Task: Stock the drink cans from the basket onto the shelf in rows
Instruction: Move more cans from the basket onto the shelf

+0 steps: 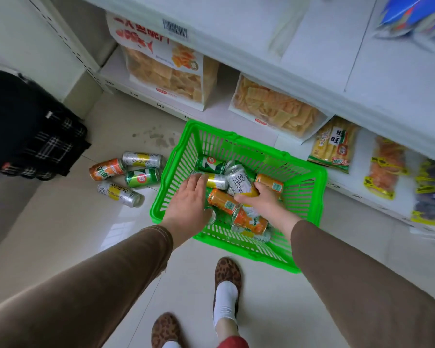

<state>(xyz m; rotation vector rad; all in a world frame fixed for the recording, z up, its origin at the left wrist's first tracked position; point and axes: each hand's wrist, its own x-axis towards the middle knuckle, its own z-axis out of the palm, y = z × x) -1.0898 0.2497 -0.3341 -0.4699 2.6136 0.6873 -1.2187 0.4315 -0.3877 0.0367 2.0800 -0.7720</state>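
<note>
Both hands down inside the green basket [309,187] on the pale tiled floor [68,222], just beside the white shelf [337,54]. Left hand [189,199] flat over the heap of drink cans [239,197], fingers [199,178] straight and close together, tips touching a silver-and-yellow can [217,180]. Right hand [261,200] wrapped round a silver can [239,182], thumb across its side, other fingers curled under and mostly hidden. Orange and green cans lying loose beneath. Four more cans [128,177] lying on their sides on the floor left of the basket. Snack bags [166,71] on the lower shelf behind. Leopard-print slippers [227,275] near the bottom edge.
</note>
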